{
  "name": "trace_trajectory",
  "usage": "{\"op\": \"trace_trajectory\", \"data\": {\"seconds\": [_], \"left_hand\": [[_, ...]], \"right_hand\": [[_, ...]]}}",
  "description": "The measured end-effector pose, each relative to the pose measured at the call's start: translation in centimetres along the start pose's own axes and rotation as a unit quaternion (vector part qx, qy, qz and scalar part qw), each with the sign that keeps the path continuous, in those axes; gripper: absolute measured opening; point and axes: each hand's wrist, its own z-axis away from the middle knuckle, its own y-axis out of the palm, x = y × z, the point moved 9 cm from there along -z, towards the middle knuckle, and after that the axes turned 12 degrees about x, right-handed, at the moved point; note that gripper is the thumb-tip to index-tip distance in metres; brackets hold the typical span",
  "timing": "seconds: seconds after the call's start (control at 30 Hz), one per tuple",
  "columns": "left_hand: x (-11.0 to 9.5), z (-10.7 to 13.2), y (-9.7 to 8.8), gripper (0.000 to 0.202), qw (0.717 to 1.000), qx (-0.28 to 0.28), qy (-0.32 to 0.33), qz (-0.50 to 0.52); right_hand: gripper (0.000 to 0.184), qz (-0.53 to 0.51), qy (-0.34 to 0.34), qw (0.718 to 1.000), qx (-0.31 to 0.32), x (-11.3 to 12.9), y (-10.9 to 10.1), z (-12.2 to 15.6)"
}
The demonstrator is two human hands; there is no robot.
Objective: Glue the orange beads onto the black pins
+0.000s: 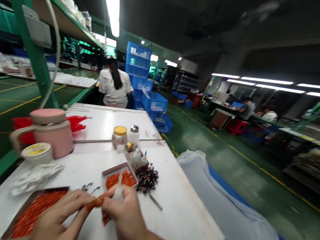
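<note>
The left hand point(58, 217) and right hand point(124, 219) pinch a small orange-red piece point(99, 202) between their fingertips, just in front of the small tray point(119, 179) on the table point(176, 214). A larger orange-filled tray point(36, 212) lies left of that tray, black-and-red parts point(147, 179) right of it.

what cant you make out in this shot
All in the head view:
The orange piece between the left hand and right hand: partly hidden by the fingers and blurred.
Tray of orange pieces: cut off by the bottom edge, partly covered by the left hand.
Black pile: too small to tell what its pieces are.
Co-worker: hands hidden by their own back.
</note>
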Motion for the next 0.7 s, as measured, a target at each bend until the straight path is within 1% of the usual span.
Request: {"op": "trace_trajectory", "data": {"seconds": [0.03, 0.07, 0.1, 0.2, 0.23, 0.33, 0.4, 0.43, 0.53, 0.7], "left_hand": [[-0.7, -0.2, 0.3, 0.016, 1.000, 0.028, -0.007, 0.000], [-1.3, -0.3, 0.0, 0.017, 0.999, 0.025, -0.018, 0.013], [-1.5, -0.5, 0.2, 0.020, 0.998, 0.034, -0.035, 0.034], [-1.0, -0.8, 1.0, 0.025, 0.986, 0.061, -0.079, 0.135], [-0.6, -0.8, 1.5, 0.024, 0.977, 0.078, -0.093, 0.176], [0.6, -0.3, 2.4, 0.023, 0.939, 0.084, -0.130, 0.308], [1.0, -0.1, 2.9, 0.025, 0.914, 0.087, -0.144, 0.370], [1.0, 0.0, 3.0, 0.025, 0.905, 0.089, -0.146, 0.388], [0.8, -0.1, 3.1, 0.025, 0.901, 0.094, -0.138, 0.401], [0.7, -0.2, 2.8, 0.022, 0.917, 0.099, -0.112, 0.370]], "right_hand": [[0.044, 0.015, -0.016, 1.000, 0.002, 0.5, 0.1, 0.3], [0.042, 0.040, -0.023, 0.999, 0.009, 0.9, 0.2, 0.5], [0.039, 0.063, -0.030, 0.997, 0.016, 1.4, 0.3, 0.7], [0.029, 0.131, -0.061, 0.989, 0.020, 2.9, 0.2, 0.9], [0.027, 0.159, -0.078, 0.984, 0.023, 3.4, 0.3, 1.0], [0.020, 0.265, -0.134, 0.954, 0.031, 4.9, 0.9, 1.5], [0.015, 0.317, -0.173, 0.932, 0.028, 5.5, 1.3, 2.0], [0.013, 0.333, -0.190, 0.923, 0.027, 5.8, 1.5, 2.2], [0.010, 0.357, -0.222, 0.907, 0.026, 6.0, 1.8, 2.6], [0.007, 0.370, -0.242, 0.897, 0.011, 6.3, 1.6, 2.8]]}}
